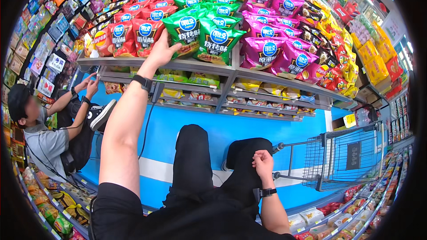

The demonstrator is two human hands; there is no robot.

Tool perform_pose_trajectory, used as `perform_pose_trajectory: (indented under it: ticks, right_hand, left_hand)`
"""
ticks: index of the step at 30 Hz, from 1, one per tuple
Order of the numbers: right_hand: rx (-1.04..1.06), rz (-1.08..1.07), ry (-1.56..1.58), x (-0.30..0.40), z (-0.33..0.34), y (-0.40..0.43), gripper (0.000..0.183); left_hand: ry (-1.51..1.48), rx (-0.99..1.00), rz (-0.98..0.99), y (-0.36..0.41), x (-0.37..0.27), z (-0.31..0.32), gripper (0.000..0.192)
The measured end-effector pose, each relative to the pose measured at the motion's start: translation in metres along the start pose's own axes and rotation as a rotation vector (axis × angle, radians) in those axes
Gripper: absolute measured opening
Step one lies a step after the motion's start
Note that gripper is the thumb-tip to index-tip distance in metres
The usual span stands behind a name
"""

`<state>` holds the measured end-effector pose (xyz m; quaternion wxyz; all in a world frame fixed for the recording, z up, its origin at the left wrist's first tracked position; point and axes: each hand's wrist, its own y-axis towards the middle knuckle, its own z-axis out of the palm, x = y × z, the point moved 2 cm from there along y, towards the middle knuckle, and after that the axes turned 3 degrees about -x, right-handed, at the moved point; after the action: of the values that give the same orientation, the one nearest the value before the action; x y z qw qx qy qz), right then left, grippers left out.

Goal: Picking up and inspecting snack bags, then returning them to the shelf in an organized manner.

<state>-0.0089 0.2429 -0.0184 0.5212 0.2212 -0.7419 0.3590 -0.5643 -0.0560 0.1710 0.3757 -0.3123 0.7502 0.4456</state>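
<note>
My left hand (162,52) reaches up to the display and grips the left edge of a green chip bag (184,33), its thumb across the front and its fingers at the side. A second green bag (219,41) stands against it on the right. Just left of my hand are red chip bags (145,37), upright in the front row. Above my right thigh, my right hand (263,162) is loosely curled, with nothing seen in it. All these bags rest on the top shelf (200,67) of a grey display unit.
Purple chip bags (267,51) fill the section right of the shelf divider. Lower shelves hold more snack packs (204,79). A wire shopping cart (343,160) stands at the right. On the left a person (50,133) in a cap sits low. A cable (146,130) hangs near my left arm.
</note>
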Motion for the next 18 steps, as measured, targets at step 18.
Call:
perform_pose_trajectory:
  ticks: [18]
  right_hand:
    - [-0.028, 0.01, -0.059, 0.004, 0.004, -0.002, 0.006]
  left_hand:
    - [-0.335, 0.654, -0.264, -0.225, -0.189, 0.033, 0.088]
